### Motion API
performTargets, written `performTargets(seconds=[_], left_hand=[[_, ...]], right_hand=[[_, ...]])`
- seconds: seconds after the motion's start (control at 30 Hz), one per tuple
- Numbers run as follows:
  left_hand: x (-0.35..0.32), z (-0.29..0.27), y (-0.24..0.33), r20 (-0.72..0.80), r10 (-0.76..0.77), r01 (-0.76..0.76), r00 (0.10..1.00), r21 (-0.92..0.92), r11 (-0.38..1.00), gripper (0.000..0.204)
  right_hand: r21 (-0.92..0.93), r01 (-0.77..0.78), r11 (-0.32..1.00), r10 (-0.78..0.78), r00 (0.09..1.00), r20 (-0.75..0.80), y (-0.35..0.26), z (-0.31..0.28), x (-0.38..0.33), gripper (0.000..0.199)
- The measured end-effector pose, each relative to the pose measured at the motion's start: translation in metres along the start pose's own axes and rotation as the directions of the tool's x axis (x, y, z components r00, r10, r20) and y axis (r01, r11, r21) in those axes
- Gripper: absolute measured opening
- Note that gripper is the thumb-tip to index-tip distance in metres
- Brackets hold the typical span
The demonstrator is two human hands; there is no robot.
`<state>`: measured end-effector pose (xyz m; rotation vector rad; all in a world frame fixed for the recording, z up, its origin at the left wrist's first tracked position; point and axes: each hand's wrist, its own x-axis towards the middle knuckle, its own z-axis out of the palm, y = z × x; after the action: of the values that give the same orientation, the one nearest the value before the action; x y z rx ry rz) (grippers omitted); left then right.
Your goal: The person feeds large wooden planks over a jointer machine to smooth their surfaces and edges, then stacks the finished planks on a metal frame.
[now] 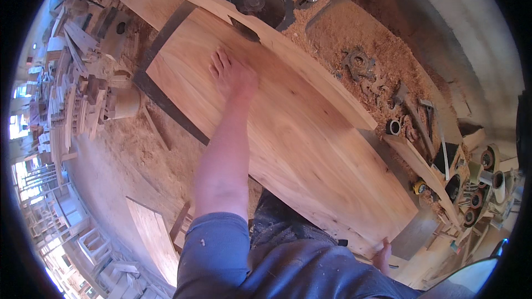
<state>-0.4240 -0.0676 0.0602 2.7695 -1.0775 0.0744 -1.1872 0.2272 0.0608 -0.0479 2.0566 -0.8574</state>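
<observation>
The person's left hand [233, 75] lies flat and open, fingers spread, on the top face of a wide wooden panel [288, 133] that rests on a machine table [148, 86] deep in sawdust. The right hand [382, 254] shows only in part at the panel's near edge, and whether it grips that edge or just steadies it cannot be told. The panel's far edge meets a circular cutter [256, 3] sunk in the table, with a long curved wooden strip [310, 69] lying along that edge. The main risk, as a judgement, is the left hand's closeness to the cutter: with only a flat palm pressing down, a snatch or kickback could carry the fingers toward it. The sawdust under the panel could let it skid or rock. Loose cutter heads [360, 63] and hand tools [424, 119] lie in the dust to the right, where the panel's far end could catch them. Stacked wooden parts [72, 88] crowd the left.
</observation>
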Motion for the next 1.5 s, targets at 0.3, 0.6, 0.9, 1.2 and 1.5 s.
performTargets(seconds=[0.3,0.6,0.9,1.2,1.5], left_hand=[[-0.115,-0.01,0.054,0.041,0.099,-0.101,0.994,0.046,0.994,0.072],[-0.224,-0.03,0.108,0.056,0.158,-0.152,0.986,-0.102,0.983,0.072],[-0.205,-0.026,0.093,0.049,0.132,-0.128,0.99,-0.08,0.989,0.077],[-0.158,-0.029,0.074,0.101,0.105,-0.106,0.989,0.012,0.994,0.074],[-0.12,-0.014,0.049,0.051,0.108,-0.11,0.993,0.047,0.993,0.073]], right_hand=[[-0.564,0.077,0.822,0.037,0.982,0.187,-0.035,-0.019,-0.008,0.031],[-0.644,0.224,0.731,0.033,0.932,0.361,-0.055,-0.011,-0.03,0.026],[-0.669,0.121,0.734,0.125,0.943,0.307,-0.065,0.023,-0.06,0.033],[-0.608,0.104,0.788,0.164,0.915,0.369,-0.065,0.062,-0.084,0.032],[-0.638,0.34,0.69,0.051,0.858,0.512,-0.059,0.077,-0.092,0.032]])
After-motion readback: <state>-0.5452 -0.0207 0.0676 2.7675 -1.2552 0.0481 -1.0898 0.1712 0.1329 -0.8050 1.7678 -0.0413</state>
